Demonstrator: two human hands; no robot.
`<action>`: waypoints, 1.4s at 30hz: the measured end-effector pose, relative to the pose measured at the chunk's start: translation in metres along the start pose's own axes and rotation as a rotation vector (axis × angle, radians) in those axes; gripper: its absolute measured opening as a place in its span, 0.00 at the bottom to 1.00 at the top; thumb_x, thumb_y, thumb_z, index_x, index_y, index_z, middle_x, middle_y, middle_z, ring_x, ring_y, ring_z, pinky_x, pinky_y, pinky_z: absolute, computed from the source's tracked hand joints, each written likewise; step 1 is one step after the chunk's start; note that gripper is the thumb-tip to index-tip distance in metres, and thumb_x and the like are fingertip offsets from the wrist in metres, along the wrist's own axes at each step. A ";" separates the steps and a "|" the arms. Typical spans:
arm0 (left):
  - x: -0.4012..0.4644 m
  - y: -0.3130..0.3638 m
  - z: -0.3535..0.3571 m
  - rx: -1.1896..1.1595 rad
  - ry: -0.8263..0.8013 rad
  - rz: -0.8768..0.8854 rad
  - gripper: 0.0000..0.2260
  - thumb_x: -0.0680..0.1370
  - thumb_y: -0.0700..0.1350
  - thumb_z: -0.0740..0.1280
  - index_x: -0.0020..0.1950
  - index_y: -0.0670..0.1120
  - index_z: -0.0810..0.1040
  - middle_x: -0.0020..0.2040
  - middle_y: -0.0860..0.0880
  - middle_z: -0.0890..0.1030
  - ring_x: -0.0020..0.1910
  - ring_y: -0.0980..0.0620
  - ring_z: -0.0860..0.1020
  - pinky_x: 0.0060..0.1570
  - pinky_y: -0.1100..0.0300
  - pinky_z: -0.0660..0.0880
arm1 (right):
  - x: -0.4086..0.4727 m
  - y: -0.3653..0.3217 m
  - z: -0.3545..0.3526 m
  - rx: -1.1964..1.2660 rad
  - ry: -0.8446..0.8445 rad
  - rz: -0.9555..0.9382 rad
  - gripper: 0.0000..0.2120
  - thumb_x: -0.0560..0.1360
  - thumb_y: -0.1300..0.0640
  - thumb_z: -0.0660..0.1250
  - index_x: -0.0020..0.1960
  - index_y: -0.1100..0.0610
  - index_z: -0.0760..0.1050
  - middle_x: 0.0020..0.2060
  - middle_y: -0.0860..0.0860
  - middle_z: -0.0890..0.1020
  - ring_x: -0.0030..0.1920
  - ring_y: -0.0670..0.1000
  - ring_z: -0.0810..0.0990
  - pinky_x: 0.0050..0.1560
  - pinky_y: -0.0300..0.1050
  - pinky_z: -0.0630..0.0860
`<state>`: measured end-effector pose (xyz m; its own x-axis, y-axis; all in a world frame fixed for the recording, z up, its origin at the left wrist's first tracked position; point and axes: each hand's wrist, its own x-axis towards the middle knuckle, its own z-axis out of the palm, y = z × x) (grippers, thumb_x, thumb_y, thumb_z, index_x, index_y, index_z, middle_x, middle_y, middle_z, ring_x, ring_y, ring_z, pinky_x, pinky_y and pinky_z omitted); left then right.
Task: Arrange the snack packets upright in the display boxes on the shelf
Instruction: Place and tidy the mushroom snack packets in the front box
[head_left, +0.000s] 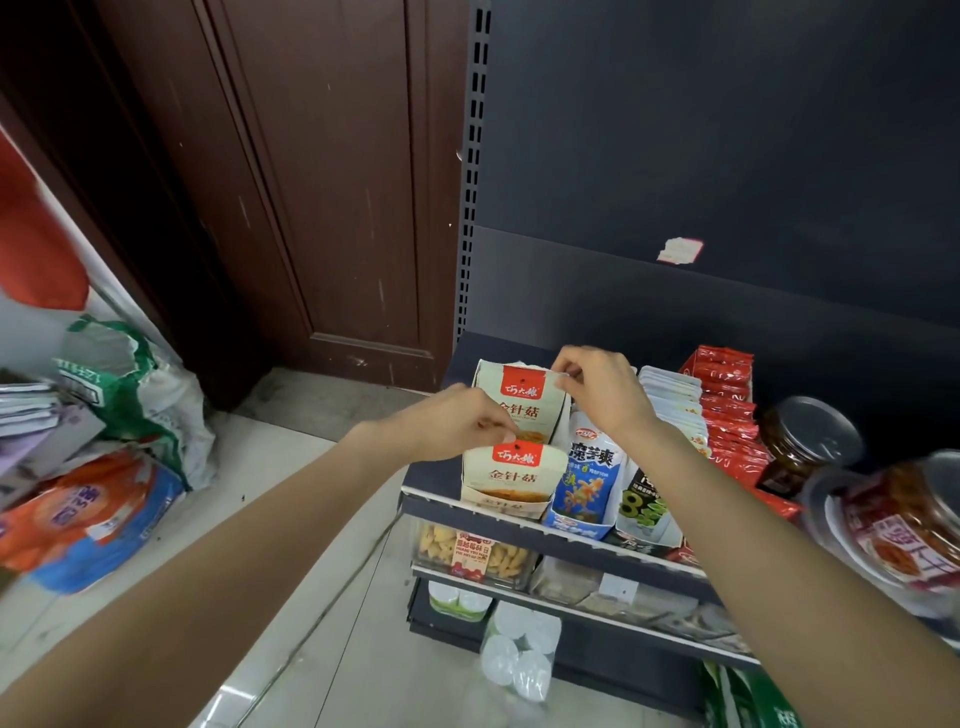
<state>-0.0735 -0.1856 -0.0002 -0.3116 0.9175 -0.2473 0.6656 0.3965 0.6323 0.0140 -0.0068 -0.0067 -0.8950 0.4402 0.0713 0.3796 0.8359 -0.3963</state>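
The task items are the beige snack packets with red headers, standing in two display boxes at the left end of the shelf (519, 525), one behind the other. The front display box (506, 501) sits at the shelf's front edge; the rear display box (511, 400) stands directly behind it, toward the back panel.

Left hand (457, 423): fingers curled downward, pinching the top edge of the front packet (511, 470). Right hand (592, 387): thumb and forefinger pinching the upper right corner of the rear packet (522, 402).

Both packets stand with the long axis near vertical, faces toward the shelf front. Each grip lies on the top edge, so the packet body hangs below the fingers. The left hand is nearer the front box, the right nearer the rear one. The next move probably calls for a straight downward press to seat each packet.

Blue packets (587, 480) stand just beside, to the right.
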 end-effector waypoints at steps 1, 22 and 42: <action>0.001 0.001 0.001 0.017 0.009 -0.008 0.14 0.79 0.45 0.63 0.65 0.47 0.76 0.64 0.50 0.77 0.62 0.54 0.76 0.53 0.66 0.73 | 0.001 0.000 -0.001 -0.002 -0.012 0.001 0.03 0.76 0.59 0.66 0.50 0.56 0.77 0.49 0.53 0.81 0.49 0.52 0.79 0.49 0.53 0.78; -0.003 -0.001 -0.009 -0.184 0.309 -0.073 0.08 0.74 0.44 0.70 0.52 0.46 0.83 0.53 0.52 0.83 0.50 0.60 0.78 0.46 0.72 0.72 | 0.002 -0.002 -0.003 0.003 0.003 0.036 0.02 0.76 0.59 0.67 0.48 0.55 0.77 0.45 0.52 0.81 0.47 0.52 0.79 0.45 0.49 0.77; -0.070 0.015 -0.073 -0.570 0.641 0.191 0.06 0.75 0.39 0.68 0.43 0.50 0.81 0.44 0.54 0.85 0.47 0.55 0.83 0.45 0.54 0.81 | -0.053 -0.067 -0.058 1.065 -0.204 0.684 0.20 0.79 0.42 0.57 0.54 0.58 0.75 0.43 0.61 0.84 0.39 0.56 0.84 0.33 0.43 0.78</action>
<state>-0.0909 -0.2462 0.0803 -0.6644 0.7038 0.2517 0.3584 0.0044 0.9336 0.0493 -0.0669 0.0691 -0.6481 0.5373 -0.5396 0.4855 -0.2544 -0.8364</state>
